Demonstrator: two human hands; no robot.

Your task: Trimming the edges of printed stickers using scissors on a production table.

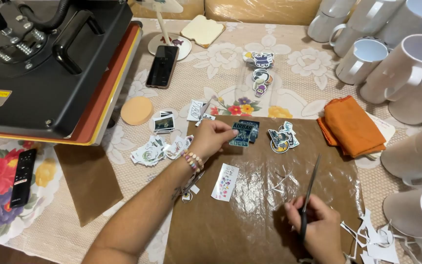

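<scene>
My left hand (214,138) reaches forward over a brown sheet (250,220) and pinches a dark blue rectangular sticker (242,135), which lies on a small stack of similar stickers. My right hand (318,229) is near the bottom of the view, holding black scissors (310,195) whose closed blades point up and away from me. A white strip sticker (225,182) with small coloured figures lies on the brown sheet between my hands. A few cut stickers (282,139) lie just right of the blue one.
A black heat press (45,63) fills the upper left. White mugs (391,58) stack along the right. An orange cloth (352,126), a phone (162,66), a black remote (23,177), a round cork disc (137,110), sticker piles (159,149) and paper scraps (377,242) lie around.
</scene>
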